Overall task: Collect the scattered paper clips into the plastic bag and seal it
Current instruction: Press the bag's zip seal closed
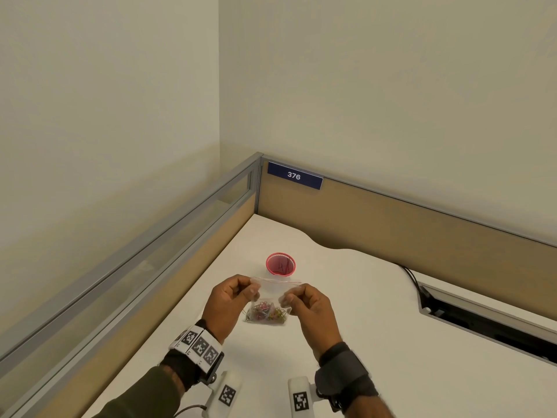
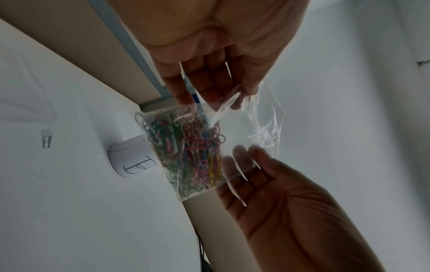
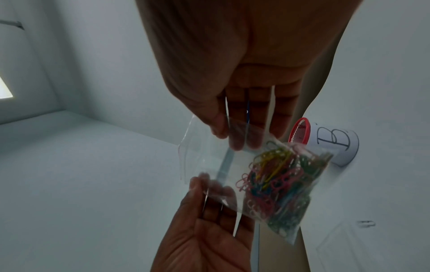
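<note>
A small clear plastic bag (image 1: 271, 297) hangs above the white desk (image 1: 361, 327), held between both hands. Its bottom is filled with several coloured paper clips (image 1: 266, 315). My left hand (image 1: 253, 289) pinches the bag's upper left side and my right hand (image 1: 286, 298) pinches its upper right side. A thin red zip line (image 1: 275, 280) runs along the top; I cannot tell whether it is pressed closed. The left wrist view shows the left hand's fingers (image 2: 186, 95) on the bag (image 2: 253, 125) above the clips (image 2: 190, 147). One loose paper clip (image 2: 47, 139) lies on the desk, also in the right wrist view (image 3: 366, 223).
A red mesh cup (image 1: 280, 263) with a white sleeve marked "B" (image 3: 335, 145) stands on the desk just behind the bag. Partition walls (image 1: 391, 224) enclose the desk's back and left. At the right, a black cable (image 1: 413, 276) leads to a cable slot (image 1: 482, 324).
</note>
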### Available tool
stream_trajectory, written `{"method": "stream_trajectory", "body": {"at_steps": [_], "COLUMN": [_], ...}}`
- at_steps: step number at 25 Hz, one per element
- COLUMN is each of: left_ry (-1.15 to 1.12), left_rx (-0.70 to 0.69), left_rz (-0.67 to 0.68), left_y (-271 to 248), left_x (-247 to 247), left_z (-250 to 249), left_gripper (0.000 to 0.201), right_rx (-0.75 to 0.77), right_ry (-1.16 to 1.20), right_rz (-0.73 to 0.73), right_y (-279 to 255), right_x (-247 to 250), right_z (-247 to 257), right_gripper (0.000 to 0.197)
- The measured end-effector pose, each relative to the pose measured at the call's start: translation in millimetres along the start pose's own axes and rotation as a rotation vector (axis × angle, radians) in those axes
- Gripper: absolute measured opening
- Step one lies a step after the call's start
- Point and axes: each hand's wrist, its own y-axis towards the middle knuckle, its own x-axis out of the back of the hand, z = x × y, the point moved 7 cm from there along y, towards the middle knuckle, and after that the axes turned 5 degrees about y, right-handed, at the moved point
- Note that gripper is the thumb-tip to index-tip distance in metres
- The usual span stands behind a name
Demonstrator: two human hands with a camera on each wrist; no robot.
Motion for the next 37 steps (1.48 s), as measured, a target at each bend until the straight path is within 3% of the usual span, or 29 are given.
{"method": "stream_trajectory", "body": {"at_steps": [9, 19, 25, 28, 37], "left_ry": [0.128, 0.237, 0.271, 0.306, 0.423], "left_rx": [-0.047, -0.062, -0.048, -0.049, -0.109], "left_rz": [0.035, -0.050, -0.042, 0.011, 0.033], "left_y": [-1, 5, 0, -1, -11], "left_x": [-4, 9, 5, -1, -2], "left_z": [-8, -11, -15, -17, -24], "left_gripper": [0.013, 0.006, 0.012, 0.013, 0.008], "right_rx": [0.006, 0.026, 0.073, 0.102, 0.173], "right_ry": [-0.044, -0.063, -0.304, -0.402, -0.551], "right_rz": [0.004, 0.001, -0.004, 0.050, 0.080], "right_y": [-2, 2, 8, 9, 7], "right_x": [-2, 3, 1, -13, -29], "right_z": [2, 8, 15, 19, 28], "right_gripper": [0.007, 0.013, 0.003, 0.013, 0.010]}}
